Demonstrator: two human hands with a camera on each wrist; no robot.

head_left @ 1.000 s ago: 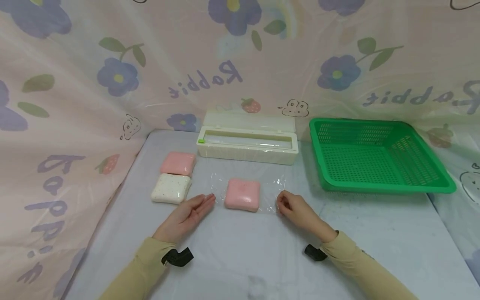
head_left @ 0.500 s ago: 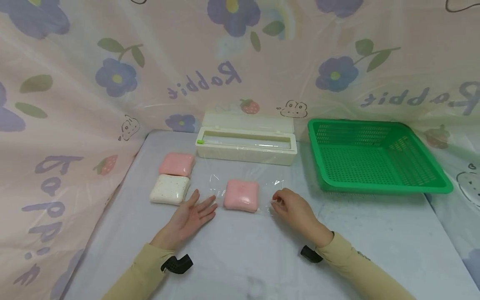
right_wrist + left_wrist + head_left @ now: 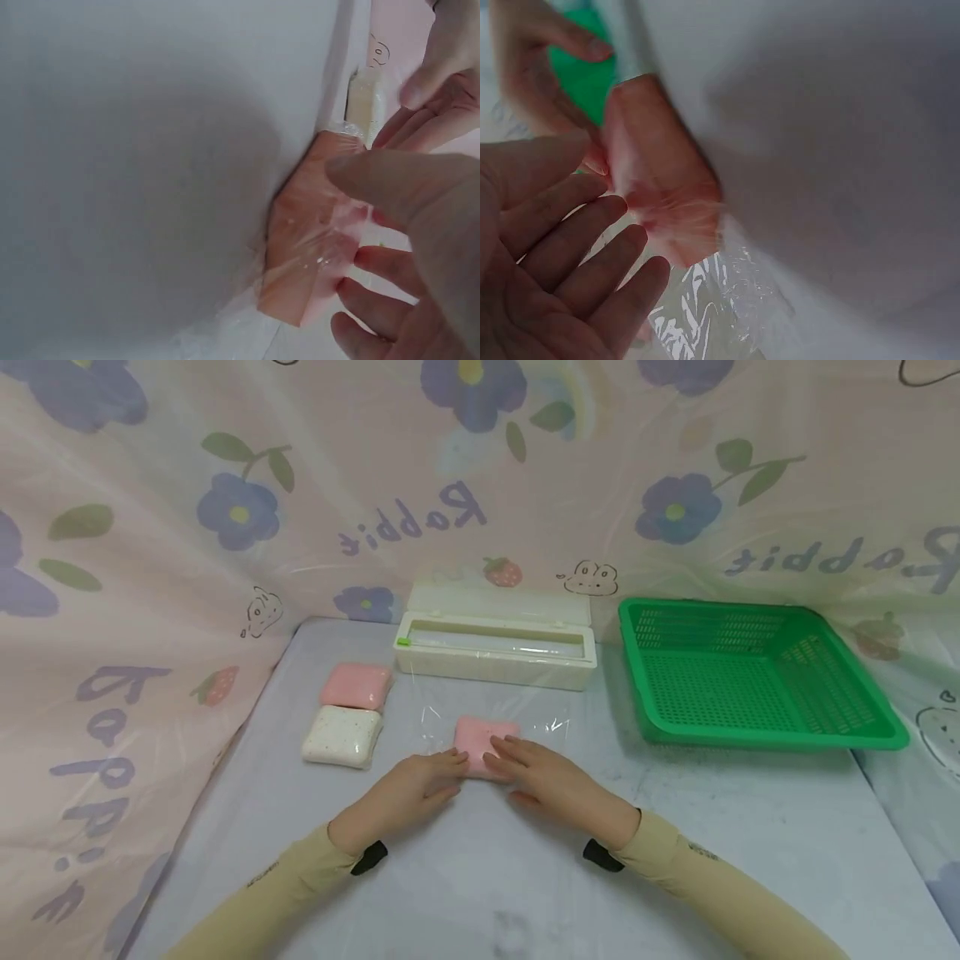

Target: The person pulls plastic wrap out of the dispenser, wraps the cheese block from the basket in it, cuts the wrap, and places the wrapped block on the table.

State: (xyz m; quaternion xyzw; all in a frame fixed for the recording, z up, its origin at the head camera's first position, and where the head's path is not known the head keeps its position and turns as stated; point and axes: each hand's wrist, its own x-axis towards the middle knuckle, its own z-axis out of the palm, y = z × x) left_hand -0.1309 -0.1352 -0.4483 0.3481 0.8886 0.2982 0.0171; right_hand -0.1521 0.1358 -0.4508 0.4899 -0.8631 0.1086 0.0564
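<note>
A square pink block that looks like a soap bar [image 3: 474,735] sits on the table with clear plastic film [image 3: 551,727] about it. My left hand [image 3: 401,797] touches the bar's left edge with its fingertips, the fingers extended. Over the right part of the bar lies my right hand [image 3: 555,781], its fingers resting on the top. In the right wrist view, film covers the near side of the bar [image 3: 304,232], and right fingertips touch its far face. Gathered film shows at one end of the bar [image 3: 660,165] in the left wrist view.
A white cling film dispenser [image 3: 495,668] with its lid up stands behind. Another pink bar [image 3: 356,685] and a speckled white bar [image 3: 341,737] lie at the left. At the right back is a green basket [image 3: 765,733]. A patterned curtain [image 3: 525,510] bounds the table.
Both hands have moved inward onto the pink soap bar. The right hand's pinch at the film's right edge has loosened, and the left hand has turned from palm up to palm down.
</note>
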